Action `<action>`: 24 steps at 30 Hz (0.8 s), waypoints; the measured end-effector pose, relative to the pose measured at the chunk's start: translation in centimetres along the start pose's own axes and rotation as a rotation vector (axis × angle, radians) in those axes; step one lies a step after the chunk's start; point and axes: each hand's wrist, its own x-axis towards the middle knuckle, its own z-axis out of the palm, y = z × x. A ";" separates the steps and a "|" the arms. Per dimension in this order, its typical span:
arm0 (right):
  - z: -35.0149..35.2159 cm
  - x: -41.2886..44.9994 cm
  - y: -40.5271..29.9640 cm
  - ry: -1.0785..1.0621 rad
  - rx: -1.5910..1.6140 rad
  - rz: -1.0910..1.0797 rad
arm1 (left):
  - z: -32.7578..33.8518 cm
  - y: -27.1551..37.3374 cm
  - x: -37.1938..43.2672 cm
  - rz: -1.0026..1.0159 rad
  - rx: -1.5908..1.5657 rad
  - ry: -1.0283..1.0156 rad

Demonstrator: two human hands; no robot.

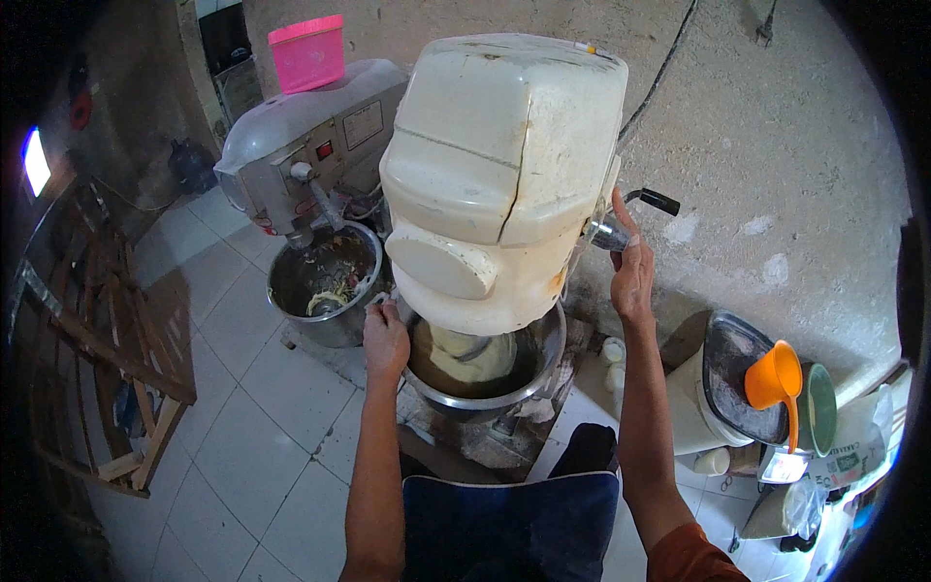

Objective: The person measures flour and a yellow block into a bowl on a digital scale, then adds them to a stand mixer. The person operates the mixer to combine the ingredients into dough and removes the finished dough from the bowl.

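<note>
A cream-coloured stand mixer (502,167) with a cracked, worn cover stands before me. Below its head sits a steel mixing bowl (480,402) holding pale yellow dough or batter (473,364). My left hand (386,340) is closed around a small whitish handle-like part at the bowl's left side, mostly hidden by the fingers. On the mixer's right side, my right hand (633,284) touches a metal knob (609,234), one finger extended upward behind it. Whether it grips the knob is unclear. A crank lever with a black grip (660,203) juts out just above that hand.
At left stands a second mixer (313,138) with a residue-smeared bowl (324,316) and a pink container (307,54) on top. A wooden-and-metal rack (109,349) is far left. At right, an orange dipper (772,377) lies on a dark tray (727,385) over a white bucket (687,407).
</note>
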 end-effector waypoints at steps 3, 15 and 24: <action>0.0 -0.2 -0.2 -0.030 0.023 0.080 | 0.0 0.0 -0.1 0.016 -0.053 -0.026; 0.3 0.0 0.1 0.014 0.076 -0.021 | 0.3 -0.7 0.3 0.013 -0.088 -0.040; 0.1 -0.1 0.3 0.014 -0.015 0.000 | -0.4 -0.2 0.0 -0.015 -0.018 -0.050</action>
